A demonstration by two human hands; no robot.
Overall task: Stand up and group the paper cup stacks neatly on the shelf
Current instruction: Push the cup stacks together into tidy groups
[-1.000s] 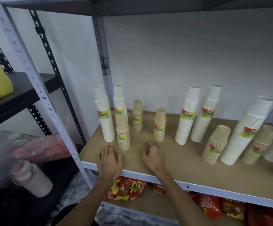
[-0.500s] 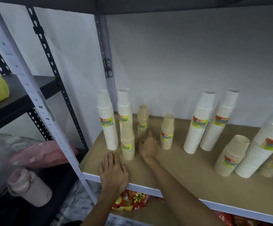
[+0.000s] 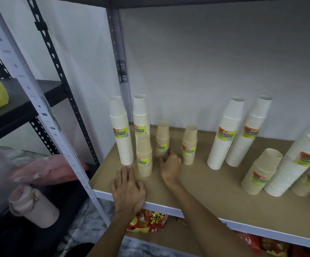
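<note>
The shelf (image 3: 215, 184) carries two tall white stacks (image 3: 121, 130) upright at its nine o'clock end, a second white pair (image 3: 224, 132) near one o'clock, and leaning stacks (image 3: 297, 160) at three o'clock. Three short brown stacks (image 3: 144, 154) stand between. The left hand (image 3: 128, 188) lies flat, fingers spread, at seven o'clock. The right hand (image 3: 170, 167) curls at the foot of the middle brown stack (image 3: 162, 140); its grip is too blurred to tell.

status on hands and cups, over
Left hand flat on shelf edge. Right hand at base of middle brown stack, grip unclear. Front brown stack close beside.
</note>
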